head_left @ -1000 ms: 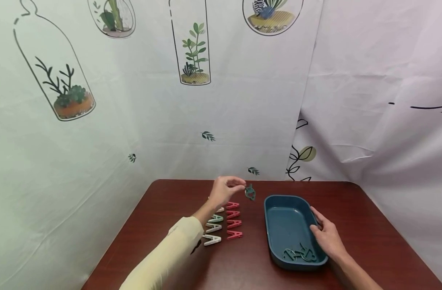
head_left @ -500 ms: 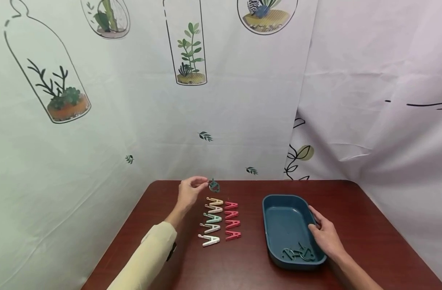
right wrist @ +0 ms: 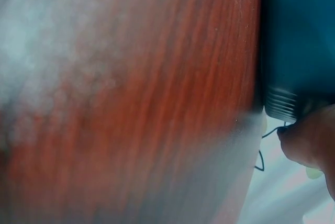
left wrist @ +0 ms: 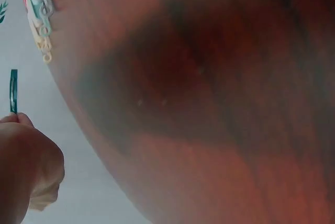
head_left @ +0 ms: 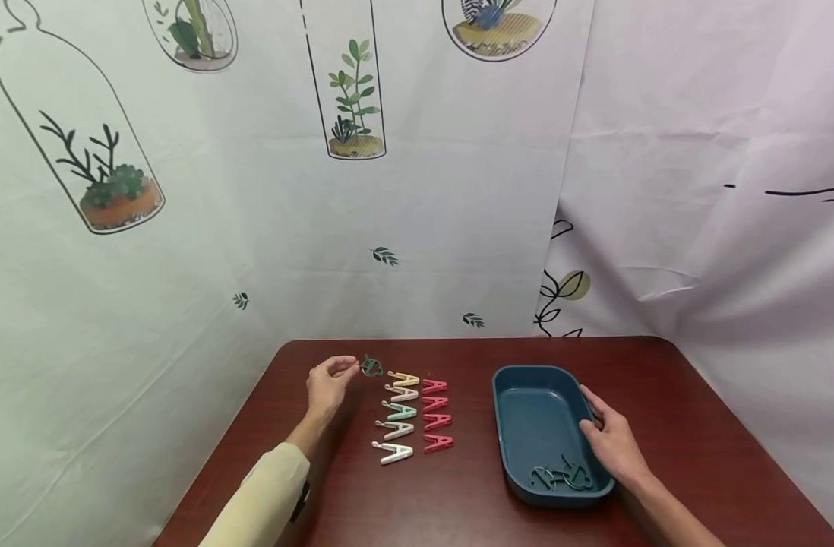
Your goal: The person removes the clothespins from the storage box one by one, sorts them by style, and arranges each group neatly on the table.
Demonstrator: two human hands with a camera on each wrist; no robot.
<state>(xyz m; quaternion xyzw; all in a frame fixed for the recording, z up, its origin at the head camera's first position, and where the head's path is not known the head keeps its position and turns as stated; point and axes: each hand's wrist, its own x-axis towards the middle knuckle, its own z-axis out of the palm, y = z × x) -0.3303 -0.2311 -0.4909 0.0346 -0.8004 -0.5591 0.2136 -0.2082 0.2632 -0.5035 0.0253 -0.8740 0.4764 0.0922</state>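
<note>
My left hand [head_left: 330, 386] pinches a small dark green plastic plant clip [head_left: 371, 366] between thumb and fingertips, above the far left of the table. In the left wrist view the clip [left wrist: 14, 91] appears edge-on as a thin green strip. My right hand [head_left: 615, 443] grips the right wall of a blue rectangular bin [head_left: 502, 433], thumb on the rim and fingers outside. Several similar green clips [head_left: 560, 477] lie at the bin's near end. Right of my left hand, pale clothespins [head_left: 398, 411] form one column and red clothespins [head_left: 437, 422] another.
The dark red wooden table [head_left: 451, 501] carries everything. Behind it hangs a white cloth [head_left: 451, 205] printed with plants in jars, its folds reaching down to the table's back edge.
My left hand has moved left with the green clip, from between the clothespins and the bin to beyond the pale column, then lower. My right hand stays on the bin.
</note>
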